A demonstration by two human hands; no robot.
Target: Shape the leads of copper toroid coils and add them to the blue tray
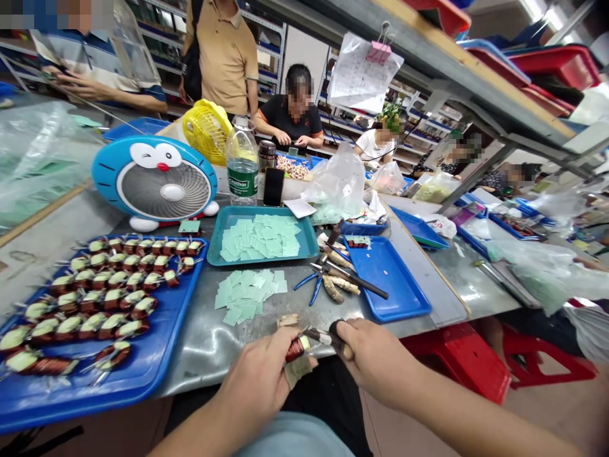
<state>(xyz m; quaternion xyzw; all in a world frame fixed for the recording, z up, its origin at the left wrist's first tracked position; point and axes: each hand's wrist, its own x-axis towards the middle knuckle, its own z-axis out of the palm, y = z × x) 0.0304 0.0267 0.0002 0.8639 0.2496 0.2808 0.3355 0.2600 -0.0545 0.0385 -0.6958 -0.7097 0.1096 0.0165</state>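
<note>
Head cam: my read is the left hand (254,377) is clenched around a copper wire coil (295,349), just past the edge of the metal bench (200,362), with the coil's long axis slanting up toward the right hand (380,355). That hand grips a wood-handled tool (343,348), tip right by the coil. A paper strip (297,371) hangs below.

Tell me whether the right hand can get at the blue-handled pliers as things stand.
Probably yes, once it lets go. The right hand is closed around a small hand tool, but only bare metal tabletop seems to lie between it and the blue-handled pliers.
</note>
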